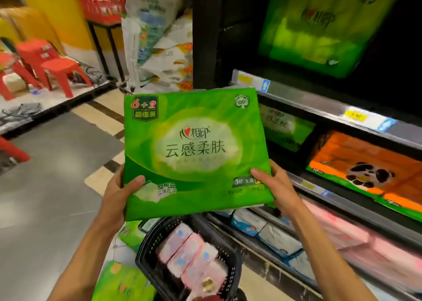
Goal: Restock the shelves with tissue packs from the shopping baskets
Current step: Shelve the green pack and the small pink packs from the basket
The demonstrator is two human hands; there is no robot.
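Green glossy plastic tissue pack [194, 149], flat, rectangular, printed "6+2" and "云感柔肤"; left hand [118, 193] and right hand [274, 184] grip its lower corners, thumbs on front.

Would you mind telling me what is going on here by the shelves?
A person is restocking tissue. The left hand and right hand grip the lower corners of a large green tissue pack, held upright in front of the shelves and not yet placed. A matching green pack sits on the shelf behind it. Below, a black shopping basket holds pink packs.
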